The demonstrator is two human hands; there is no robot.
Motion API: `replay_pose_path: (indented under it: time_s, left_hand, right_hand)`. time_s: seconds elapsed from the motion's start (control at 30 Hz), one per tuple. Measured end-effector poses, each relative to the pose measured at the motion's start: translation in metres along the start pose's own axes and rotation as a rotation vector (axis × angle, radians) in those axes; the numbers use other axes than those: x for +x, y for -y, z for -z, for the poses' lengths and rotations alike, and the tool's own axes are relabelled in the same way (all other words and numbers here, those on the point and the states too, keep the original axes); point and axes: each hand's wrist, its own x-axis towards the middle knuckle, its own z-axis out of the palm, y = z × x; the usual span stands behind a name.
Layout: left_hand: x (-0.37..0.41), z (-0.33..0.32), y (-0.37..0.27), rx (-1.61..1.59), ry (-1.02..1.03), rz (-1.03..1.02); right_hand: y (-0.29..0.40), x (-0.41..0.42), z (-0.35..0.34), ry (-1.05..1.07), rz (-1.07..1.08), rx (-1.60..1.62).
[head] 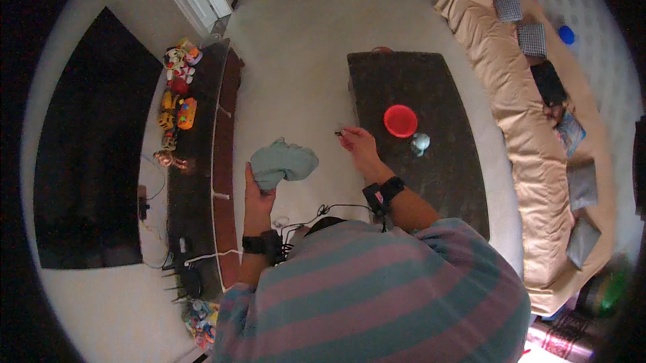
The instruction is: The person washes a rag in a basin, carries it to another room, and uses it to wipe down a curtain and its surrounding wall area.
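Note:
A crumpled grey-green cloth item (283, 162) with a gathered-looking upper edge is held up in my left hand (259, 204), the thumb against its near left side. My right hand (359, 147) is apart from the cloth, beside the left edge of a dark coffee table (419, 80). Its fingertips pinch a small dark object (338, 133), too small to make out. On that table, to the right of this hand, are a red plastic bowl or basin (400, 121) and a small pale blue-white object (420, 144).
To the left runs a low TV cabinet (197, 181) bearing toys (186, 113) and a router (191, 282), below a large television (96, 161). A sofa with a tan cover (525, 136) and several cushions (583, 186) lines the right. Dark cables (323, 209) run between my wrist straps.

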Motion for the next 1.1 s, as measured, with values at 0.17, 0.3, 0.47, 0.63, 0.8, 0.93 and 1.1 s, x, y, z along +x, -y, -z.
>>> replay_pose_path:
  time_s: [0.17, 0.3, 0.47, 0.63, 0.8, 0.93, 1.1]
  left_hand:
    - [0.138, -0.067, -0.041, 0.550, 0.243, -0.214]
    - [0.267, -0.139, -0.070, 0.642, 0.406, -0.284]
    - [0.439, -0.238, -0.111, 0.273, 0.316, -0.020]
    - [0.579, -0.360, -0.110, 0.236, 0.162, 0.167]
    - [0.728, -0.446, -0.078, 0.254, 0.301, 0.242]
    - [0.770, -0.519, -0.055, 0.302, 0.273, 0.294]
    - [0.842, -0.611, -0.015, 0.588, 0.424, 0.208]
  right_hand:
    - [0.016, 0.153, -0.049, -0.022, 0.028, 0.023]
    - [0.018, 0.285, -0.059, -0.142, 0.055, 0.055]
    - [0.066, 0.432, -0.079, -0.314, 0.133, 0.122]
    - [0.140, 0.554, -0.051, -0.484, 0.179, 0.086]
    - [0.185, 0.716, 0.025, -0.629, 0.184, 0.021]
    - [0.198, 0.823, 0.088, -0.723, 0.119, -0.208]
    - [0.199, 0.943, 0.166, -0.692, 0.109, -0.858]
